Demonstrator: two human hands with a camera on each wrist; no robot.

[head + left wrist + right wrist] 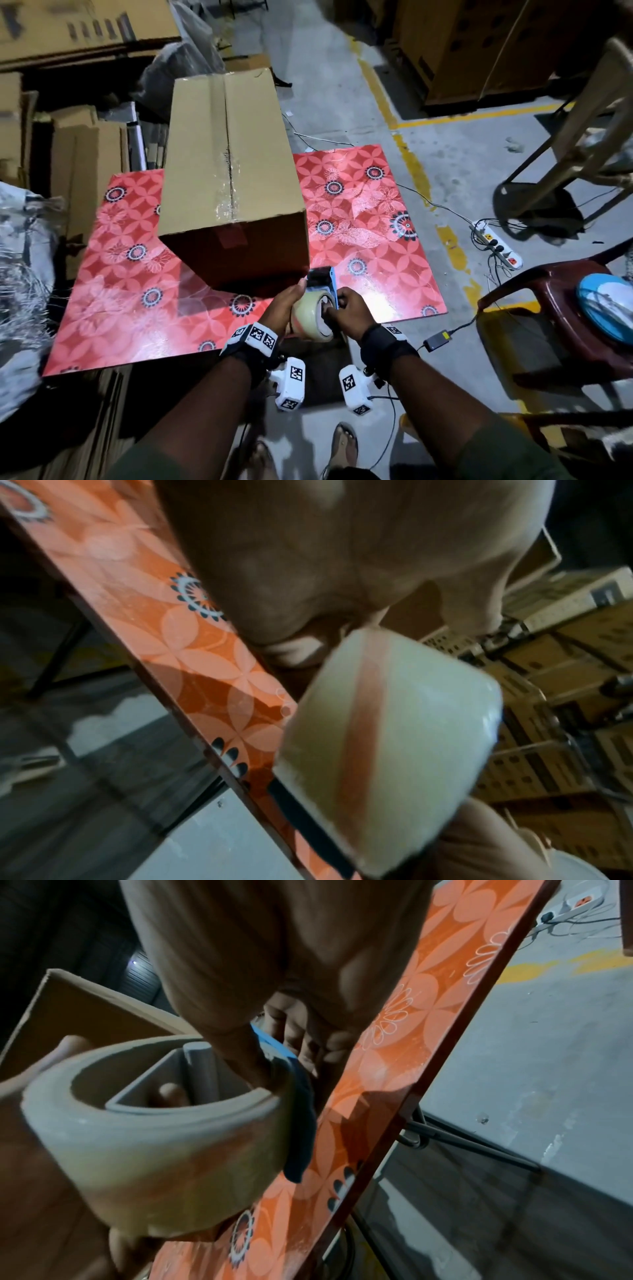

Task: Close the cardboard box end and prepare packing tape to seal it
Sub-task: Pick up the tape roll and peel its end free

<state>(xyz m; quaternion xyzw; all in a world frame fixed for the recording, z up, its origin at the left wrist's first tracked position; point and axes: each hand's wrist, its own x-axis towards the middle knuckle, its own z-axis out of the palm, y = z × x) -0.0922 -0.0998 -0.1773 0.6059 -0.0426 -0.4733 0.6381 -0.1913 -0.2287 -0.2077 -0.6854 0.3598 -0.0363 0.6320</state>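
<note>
Standing on the red flower-patterned table point(376, 222), the cardboard box point(233, 164) is tall and plain brown, with its top flaps shut and a strip of clear shiny tape running along the middle seam and a short way down the shadowed near face. It sits toward the table's far left part, and its far end reaches out past the table's back edge. Bare table shows to its right and in front of it.

Just in front of the box's near right corner, both hands hold a roll of clear packing tape point(313, 317) mounted on a blue dispenser point(323, 279), low over the table near its front edge. The left hand point(286, 305) curls around the outside of the roll, fingers wrapped on its far side. The right hand point(351, 313) grips the dispenser with curled fingers, and its thumb pushes into the roll's hollow core, as the right wrist view shows. The roll point(387, 739) looks pale, milky and thick, with a faint reddish band across its outer face.

Stacked flat cartons point(85, 164) crowd the table's left side. To the right lies grey floor with yellow lines, a white power strip point(496, 248) with cables, and a dark red plastic chair point(565, 318) close to the table's near right corner.
</note>
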